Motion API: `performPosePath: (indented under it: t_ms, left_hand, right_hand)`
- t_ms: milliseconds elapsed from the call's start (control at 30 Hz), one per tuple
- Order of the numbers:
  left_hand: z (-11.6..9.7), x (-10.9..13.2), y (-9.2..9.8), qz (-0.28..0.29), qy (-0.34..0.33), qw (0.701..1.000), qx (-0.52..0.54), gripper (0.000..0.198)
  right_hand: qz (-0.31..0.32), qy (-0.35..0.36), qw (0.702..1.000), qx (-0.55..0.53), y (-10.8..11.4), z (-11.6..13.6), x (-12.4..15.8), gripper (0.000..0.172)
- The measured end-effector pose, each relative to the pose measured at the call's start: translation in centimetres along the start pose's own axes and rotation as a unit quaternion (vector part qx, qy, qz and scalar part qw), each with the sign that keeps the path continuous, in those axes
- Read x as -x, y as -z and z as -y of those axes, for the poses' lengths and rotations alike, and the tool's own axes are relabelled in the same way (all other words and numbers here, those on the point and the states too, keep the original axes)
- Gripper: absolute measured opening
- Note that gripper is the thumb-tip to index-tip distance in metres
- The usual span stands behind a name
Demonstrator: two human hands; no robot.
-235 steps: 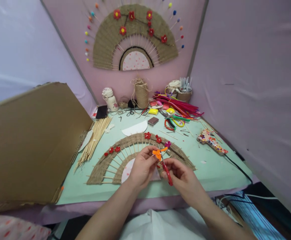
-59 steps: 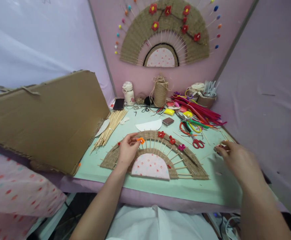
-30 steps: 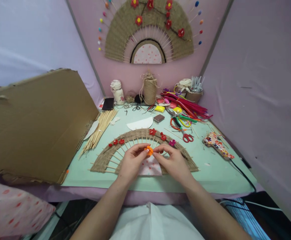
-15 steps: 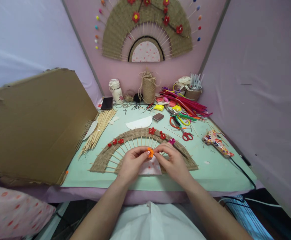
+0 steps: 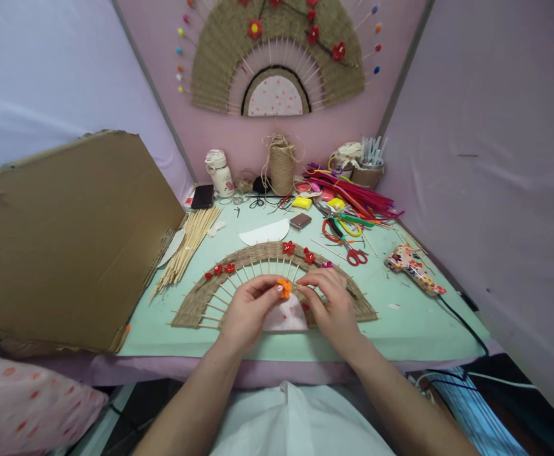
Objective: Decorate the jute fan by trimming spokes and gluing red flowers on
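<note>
A small orange flower [image 5: 284,288] is pinched between the fingertips of my left hand [image 5: 247,311]. Just to its right, my right hand [image 5: 330,305] has its fingers curled; whether it still touches the flower I cannot tell. Both hands hover over a half-round jute fan [image 5: 201,301] lying on the mint table mat [image 5: 400,329]. The fan has wooden stick ribs, a dotted pink centre [image 5: 284,316], several red flowers [image 5: 288,247] and a magenta one [image 5: 327,265] on its band.
A cardboard sheet [image 5: 68,240] leans at the left, with a bundle of bamboo skewers [image 5: 189,244] beside it. Red scissors [image 5: 353,255], a patterned glue gun [image 5: 412,269] with cord, pipe cleaners [image 5: 353,199], a twine spool [image 5: 281,168] and a jar [image 5: 217,172] are at the back and right.
My right hand set down the scissors, reached out to the right, then came back to the orange flower. In the last half second its fingers drew slightly right of the flower.
</note>
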State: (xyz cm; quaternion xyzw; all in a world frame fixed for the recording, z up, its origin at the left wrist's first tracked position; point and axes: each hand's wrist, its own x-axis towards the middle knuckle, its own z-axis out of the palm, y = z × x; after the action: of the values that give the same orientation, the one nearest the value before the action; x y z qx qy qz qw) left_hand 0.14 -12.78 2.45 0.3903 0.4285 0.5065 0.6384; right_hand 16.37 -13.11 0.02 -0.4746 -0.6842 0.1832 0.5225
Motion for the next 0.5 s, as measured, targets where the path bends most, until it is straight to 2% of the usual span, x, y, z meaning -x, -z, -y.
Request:
performPosePath:
  t_ms: [100, 200, 267, 367, 500]
  left_hand:
    - [-0.3, -0.2, 0.5, 0.001, -0.036, 0.999, 0.008, 0.017]
    - [-0.2, -0.3, 1.0, 0.042, -0.065, 0.996, -0.033, 0.011]
    - [0.1, -0.4, 1.3, 0.064, -0.094, 0.990, -0.078, 0.009]
    - [0.1, -0.3, 1.5, 0.094, -0.122, 0.975, -0.159, 0.011]
    - [-0.4, -0.2, 1.4, 0.114, -0.120, 0.953, -0.253, 0.013]
  right_hand:
    - [0.063, -0.120, 0.984, -0.119, 0.2, 0.1, -0.2, 0.015]
    - [0.156, -0.234, 0.937, -0.209, 0.4, 0.7, -0.5, 0.023]
    - [0.186, -0.285, 0.906, -0.252, 0.5, 1.0, -0.7, 0.030]
    - [0.204, -0.322, 0.882, -0.279, 0.8, 1.1, -1.0, 0.033]
    - [0.251, -0.330, 0.869, -0.271, 1.3, 0.4, -1.2, 0.031]
